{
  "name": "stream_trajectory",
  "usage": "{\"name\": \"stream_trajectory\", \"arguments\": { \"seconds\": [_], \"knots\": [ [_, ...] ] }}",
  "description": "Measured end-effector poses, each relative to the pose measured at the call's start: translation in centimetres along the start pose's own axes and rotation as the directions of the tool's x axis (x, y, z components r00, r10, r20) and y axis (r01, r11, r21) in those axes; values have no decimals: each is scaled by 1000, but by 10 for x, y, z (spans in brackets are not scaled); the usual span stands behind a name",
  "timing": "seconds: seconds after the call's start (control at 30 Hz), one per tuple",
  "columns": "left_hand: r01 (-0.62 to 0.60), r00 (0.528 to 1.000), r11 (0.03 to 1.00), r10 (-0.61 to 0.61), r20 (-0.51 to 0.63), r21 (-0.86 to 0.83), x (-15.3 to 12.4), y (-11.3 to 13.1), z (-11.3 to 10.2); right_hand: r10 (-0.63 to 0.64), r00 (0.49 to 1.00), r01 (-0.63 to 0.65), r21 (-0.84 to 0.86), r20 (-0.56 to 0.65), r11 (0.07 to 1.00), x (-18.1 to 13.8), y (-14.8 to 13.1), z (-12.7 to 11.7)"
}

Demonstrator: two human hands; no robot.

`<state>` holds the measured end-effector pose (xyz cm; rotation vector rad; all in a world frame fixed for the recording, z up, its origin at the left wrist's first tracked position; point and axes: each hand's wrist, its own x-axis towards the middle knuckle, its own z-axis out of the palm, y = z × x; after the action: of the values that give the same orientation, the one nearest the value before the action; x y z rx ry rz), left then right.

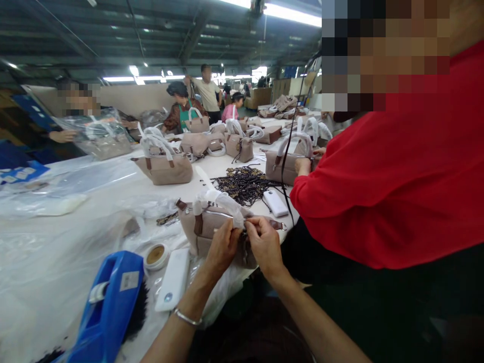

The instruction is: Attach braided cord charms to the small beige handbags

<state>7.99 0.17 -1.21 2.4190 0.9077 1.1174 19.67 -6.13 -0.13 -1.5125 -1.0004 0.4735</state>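
A beige handbag [206,228] with brown leather tabs and a silver zip stands on the table in front of me. White wrapping covers its handles [223,201]. My left hand [223,246] is closed in a pinch at the bag's front, by the lower end of a wrapped handle. Close beside it, my right hand [265,246] pinches with thumb and forefinger at the same spot. What lies between the fingertips is too small and hidden to name. Dark strands hang below the hands against the bag.
A pile of dark beaded cords [244,185] and a white phone [276,202] lie beyond the bag. To the left are a blue brush [109,302], a round tin [156,256], another white phone [173,280] and clear plastic. A red-sleeved person [378,186] handles another handbag [282,166] at right.
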Motion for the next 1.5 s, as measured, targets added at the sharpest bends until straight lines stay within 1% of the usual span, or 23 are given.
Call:
{"name": "stream_trajectory", "arguments": {
  "seconds": [0.07,0.17,0.27,0.3,0.37,0.43,0.5,0.6,0.7,0.77,0.83,0.93,1.03,1.1,1.17,1.23,1.27,1.33,1.37,1.43,1.5],
  "knots": [
    [-12,1000,999,12,14,32,1,1,1,-22,999,20,-61,-40,998,-3,-2,2],
    [12,999,998,-15,44,63,1,2,1,-80,995,71,-129,-62,989,-8,-3,5],
    [55,997,998,-56,49,29,-1,2,1,-53,998,50,-78,-38,996,-11,-4,3],
    [63,997,998,-63,54,10,-3,2,2,-23,1000,22,-37,-9,999,-10,-5,2],
    [66,995,998,-64,76,-22,-6,1,2,50,994,-56,67,94,996,-8,-5,-3],
    [83,994,996,-80,80,-37,-8,1,2,120,969,-158,172,214,972,-3,-5,-8],
    [118,991,992,-115,63,-44,-9,2,2,176,941,-251,247,288,936,3,-5,-14],
    [149,988,987,-146,47,-65,-9,3,2,204,914,-314,294,351,903,11,-6,-23],
    [168,985,979,-162,57,-118,-8,5,0,192,890,-314,253,413,915,16,-9,-27],
    [196,980,967,-186,70,-163,-7,7,-1,200,890,-309,219,409,926,18,-10,-27],
    [221,974,954,-208,84,-201,-6,8,-2,238,896,-336,221,375,916,18,-9,-24],
    [241,970,944,-228,81,-226,-5,11,-3,312,884,-414,272,350,868,16,-5,-19],
    [242,970,939,-240,42,-244,-4,16,-1,331,867,-455,321,372,831,10,-1,-13],
    [249,967,931,-254,14,-268,-4,18,1,314,880,-440,363,357,821,5,2,-8],
    [267,959,919,-282,-8,-290,-4,18,4,286,908,-396,407,305,823,-1,3,-3],
    [285,952,906,-306,-19,-313,-5,17,7,275,924,-366,398,267,841,-4,3,-1],
    [288,950,900,-312,-22,-327,-6,16,8,272,922,-362,365,276,858,-3,2,-2],
    [275,952,892,-304,-25,-359,-8,15,11,268,892,-374,264,364,889,3,-4,-11],
    [266,955,889,-295,-23,-372,-9,14,12,270,862,-384,206,429,900,8,-8,-16],
    [256,960,884,-279,-2,-391,-11,11,14,294,772,-408,84,564,909,22,-16,-29],
    [248,967,878,-248,53,-409,-12,7,13,317,685,-392,-36,656,919,36,-24,-38]
  ]
}}
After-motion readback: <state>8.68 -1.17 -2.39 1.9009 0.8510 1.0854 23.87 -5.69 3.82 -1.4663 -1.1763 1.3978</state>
